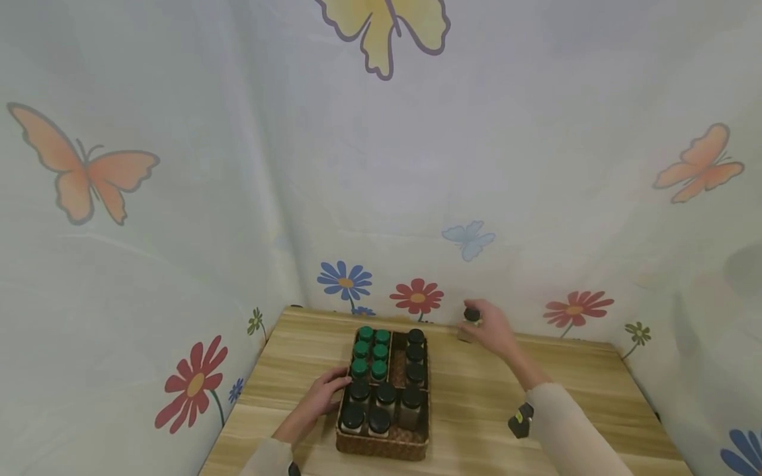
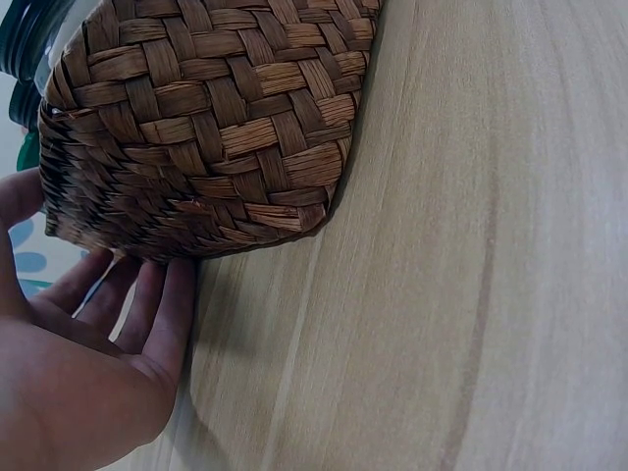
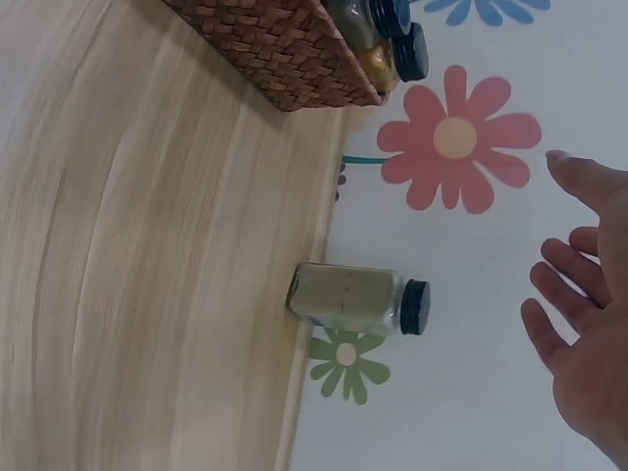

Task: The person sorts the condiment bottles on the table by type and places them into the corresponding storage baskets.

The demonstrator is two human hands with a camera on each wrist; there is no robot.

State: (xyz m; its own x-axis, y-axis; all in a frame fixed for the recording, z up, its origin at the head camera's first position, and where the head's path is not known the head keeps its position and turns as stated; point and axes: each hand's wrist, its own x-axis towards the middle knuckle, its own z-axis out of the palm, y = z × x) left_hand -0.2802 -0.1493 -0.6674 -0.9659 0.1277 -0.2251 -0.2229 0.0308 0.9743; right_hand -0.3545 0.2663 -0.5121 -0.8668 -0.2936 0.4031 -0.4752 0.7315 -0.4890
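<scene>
A brown woven basket [image 1: 381,447] with compartments holds several green-capped jars [image 1: 380,352] at back left and black-capped jars [image 1: 385,394] at back right and in front. Against its left side rests my left hand [image 1: 318,400]; the left wrist view shows extended fingers [image 2: 169,319] touching the woven wall. Near the table's back edge a glass spice jar [image 3: 345,296] stands upright, with a black cap and pale greenish-beige contents. Beside that jar is my right hand [image 1: 497,330], its fingers spread and apart from the glass in the right wrist view.
The wood-grain table [image 1: 494,423] meets a white curtain [image 1: 506,165] printed with flowers and butterflies at its back edge. Bare wood shows in the basket's back right compartment's neighbouring table area. A dark wrist device [image 1: 520,421] sits at my right sleeve.
</scene>
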